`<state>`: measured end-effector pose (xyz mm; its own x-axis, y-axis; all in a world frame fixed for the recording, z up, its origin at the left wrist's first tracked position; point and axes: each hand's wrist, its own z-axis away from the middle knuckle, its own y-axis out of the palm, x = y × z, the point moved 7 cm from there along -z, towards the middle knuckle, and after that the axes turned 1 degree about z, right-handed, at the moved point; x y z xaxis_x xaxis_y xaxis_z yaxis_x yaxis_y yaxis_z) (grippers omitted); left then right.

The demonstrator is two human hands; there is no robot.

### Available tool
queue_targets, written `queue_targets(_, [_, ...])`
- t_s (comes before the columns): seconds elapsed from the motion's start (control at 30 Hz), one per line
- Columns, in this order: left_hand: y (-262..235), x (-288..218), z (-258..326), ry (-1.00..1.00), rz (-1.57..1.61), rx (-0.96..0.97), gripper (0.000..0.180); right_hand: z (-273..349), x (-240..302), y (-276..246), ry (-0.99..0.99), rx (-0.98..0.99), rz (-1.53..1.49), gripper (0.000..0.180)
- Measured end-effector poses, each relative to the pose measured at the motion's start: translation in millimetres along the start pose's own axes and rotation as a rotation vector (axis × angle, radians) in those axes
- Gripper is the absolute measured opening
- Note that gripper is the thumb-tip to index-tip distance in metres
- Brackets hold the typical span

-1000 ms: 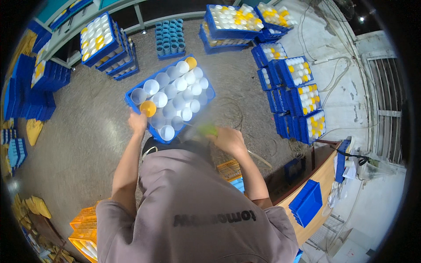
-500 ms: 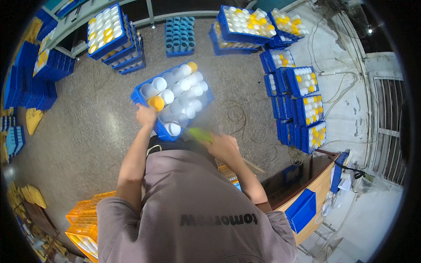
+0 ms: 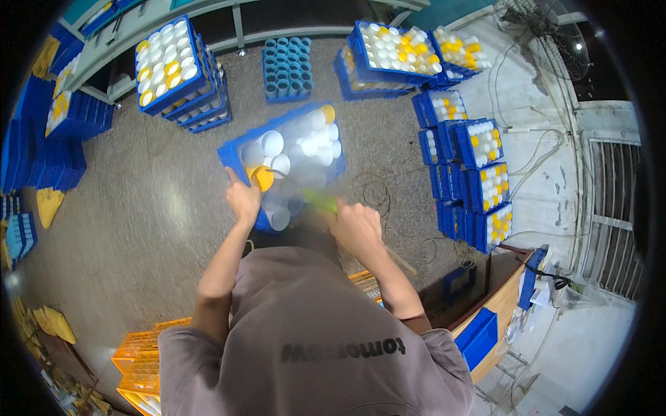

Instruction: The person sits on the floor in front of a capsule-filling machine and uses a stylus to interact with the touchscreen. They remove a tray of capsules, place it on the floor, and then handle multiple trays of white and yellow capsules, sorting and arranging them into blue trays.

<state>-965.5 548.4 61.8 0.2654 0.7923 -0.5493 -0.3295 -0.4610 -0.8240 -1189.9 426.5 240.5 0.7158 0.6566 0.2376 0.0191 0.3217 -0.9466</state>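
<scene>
Head view: I see blue crate (image 3: 232, 155) ahead of brown shirt (image 3: 312, 305), holding white cups (image 3: 272, 143) and yellow cups (image 3: 263, 178). Left hand (image 3: 243, 201): grip closed on crate's left edge. Right hand (image 3: 357, 225): grip wrapped around green-handled tool (image 3: 320, 200), thin tip near closer yellow cup; contact, I cannot tell.

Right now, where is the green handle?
In the head view, the green handle is near the middle of the picture, in the person's right hand, by the lower right edge of the blue crate.
</scene>
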Motion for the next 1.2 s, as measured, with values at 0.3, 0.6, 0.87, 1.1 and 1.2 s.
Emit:
queue_targets(0.3, [-16, 26, -106, -0.103, 0.057, 0.079, 0.061, -33, -3, -47, 0.066, 0.186, 0.078, 0.042])
queue_targets(0.6, [-17, 51, -235, -0.273, 0.376, 0.145, 0.04, -177, -87, -103, 0.149, 0.023, 0.284, 0.049])
queue_targets(0.87, [-35, -4, -347, -0.365, 0.558, 0.145, 0.034, -396, -117, -144, 0.106, -0.132, 0.194, 0.047])
queue_targets(1.1, [-77, -14, -422, -0.594, 0.868, -0.081, 0.044, -465, -96, -162, 0.058, 0.173, 0.274, 0.045])
queue_targets(1.2, [-87, -12, -480, -0.57, 1.102, -0.148, 0.047, -483, -90, -172, 0.078, 0.093, 0.217, 0.047])
